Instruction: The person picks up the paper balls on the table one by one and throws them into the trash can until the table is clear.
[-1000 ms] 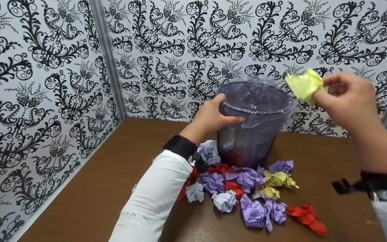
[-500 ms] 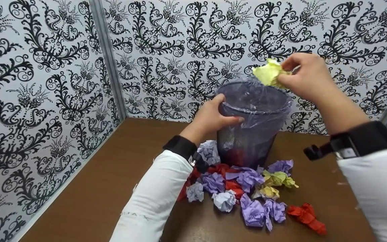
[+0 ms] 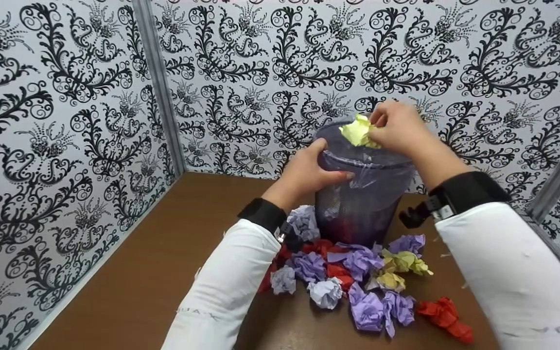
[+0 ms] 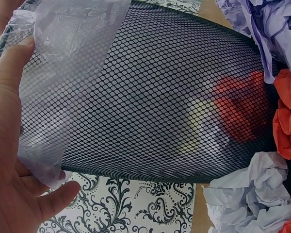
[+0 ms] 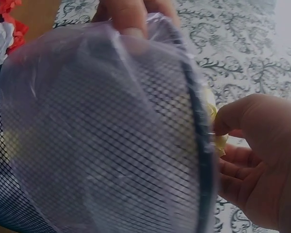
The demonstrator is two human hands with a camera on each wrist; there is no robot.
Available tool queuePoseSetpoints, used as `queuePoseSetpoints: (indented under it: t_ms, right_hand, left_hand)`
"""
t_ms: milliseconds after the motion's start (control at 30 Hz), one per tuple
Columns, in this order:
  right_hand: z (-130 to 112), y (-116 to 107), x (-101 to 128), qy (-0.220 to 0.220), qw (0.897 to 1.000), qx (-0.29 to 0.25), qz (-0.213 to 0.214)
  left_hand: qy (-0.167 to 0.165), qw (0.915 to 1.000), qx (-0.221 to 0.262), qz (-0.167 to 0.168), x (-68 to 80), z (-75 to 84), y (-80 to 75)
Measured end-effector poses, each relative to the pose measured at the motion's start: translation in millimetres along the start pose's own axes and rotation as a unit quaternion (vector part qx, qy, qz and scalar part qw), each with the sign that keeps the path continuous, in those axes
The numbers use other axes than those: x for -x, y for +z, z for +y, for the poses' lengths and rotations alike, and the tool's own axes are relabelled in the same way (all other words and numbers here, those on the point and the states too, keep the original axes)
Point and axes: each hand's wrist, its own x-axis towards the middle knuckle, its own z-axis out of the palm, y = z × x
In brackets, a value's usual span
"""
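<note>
A dark mesh wastebasket [image 3: 358, 209] lined with a clear plastic bag [image 4: 77, 29] stands on the table. My left hand [image 3: 304, 170] grips its rim on the left side, thumb on the near outside over the liner. Over the mouth of the basket, my right hand [image 3: 396, 129] pinches a crumpled yellow paper ball [image 3: 358, 131]. In the right wrist view that paper is partly hidden behind the rim. Through the mesh, a red crumpled paper [image 4: 242, 107] shows near the bottom, with pale and yellowish paper beside it.
Crumpled papers lie on the brown table [image 3: 129, 272] around the basket's foot: several purple ones [image 3: 367, 308], white ones [image 3: 326, 293], yellow ones [image 3: 401, 262] and red ones. One red paper [image 3: 445, 318] lies apart at the right. Patterned wall panels [image 3: 241, 73] rise behind and at the left.
My right hand has moved left and then down with the yellow paper ball, from right of the basket to over its opening. The left hand keeps its grip on the rim.
</note>
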Motion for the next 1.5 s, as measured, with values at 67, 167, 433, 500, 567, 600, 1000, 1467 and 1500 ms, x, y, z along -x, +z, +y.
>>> queuePoseSetpoints:
  t_ms: [67,167,433,500,567,600,1000,1467,1500]
  right_hand:
    - [3.6,5.4,-3.9,0.003,1.000,0.002,-0.009]
    - [9.5,13.0,-9.6,-0.002,1.000,0.022,-0.014]
    - [17.2,25.8,-12.9,-0.011,0.999,0.040,0.000]
    - [16.6,26.0,-11.6,-0.013,0.999,0.031,-0.008]
    - [16.1,26.1,-9.3,-0.019,0.999,0.025,-0.011]
    - [15.6,25.7,-7.7,-0.021,0.999,0.022,-0.013]
    - [11.9,1.4,43.2,-0.131,0.990,0.013,0.050]
    - [66.3,-11.4,153.4,-0.242,0.966,0.066,0.069]
    - [74.2,-8.2,160.0,-0.231,0.970,0.065,0.042]
  left_hand:
    - [0.000,1.0000,0.006,-0.004,-0.2,0.0,0.6]
    - [-0.001,0.9999,0.009,-0.005,-0.5,-0.6,0.9]
    - [-0.012,0.9999,0.004,-0.007,0.2,1.3,0.8]
    - [-0.010,0.9999,-0.001,-0.007,-0.3,1.1,0.3]
    - [-0.008,0.9999,0.000,-0.008,-0.5,0.3,0.4]
    - [-0.006,1.0000,0.000,-0.007,-0.6,0.0,0.4]
    - [0.004,0.9998,-0.017,0.001,-1.2,-1.8,0.6]
    - [-0.013,0.9997,-0.019,-0.002,-1.4,0.1,1.9]
    - [-0.015,0.9996,-0.022,-0.002,-1.5,-0.1,1.9]
